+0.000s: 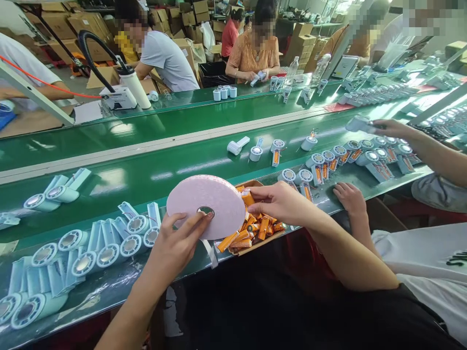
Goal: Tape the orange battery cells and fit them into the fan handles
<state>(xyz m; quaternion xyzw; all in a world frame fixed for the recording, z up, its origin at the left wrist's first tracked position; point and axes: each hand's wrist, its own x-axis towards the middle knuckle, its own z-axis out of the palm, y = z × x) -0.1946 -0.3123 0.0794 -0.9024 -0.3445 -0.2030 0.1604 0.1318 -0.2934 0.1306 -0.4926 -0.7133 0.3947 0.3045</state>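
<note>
My left hand [182, 240] grips a wide, flat roll of pale pink tape [204, 199], its fingers over the face near the centre hole. At the roll's right edge, my right hand [279, 201] pinches an orange-wrapped battery [247, 196] between thumb and fingers. Whether the battery touches the tape is hard to tell. Just below and behind the roll lies a shallow cardboard box [251, 248] full of orange batteries [263, 227], partly hidden by the roll. A loose strip of whitish tape [210, 253] hangs over the bench edge under the roll.
Light blue fan housings [107, 255] crowd the bench at left. More housings with orange batteries [323, 167] line it at right, where a co-worker's hands [350, 197] are. A green conveyor belt [164, 170] runs behind. Other people sit across it.
</note>
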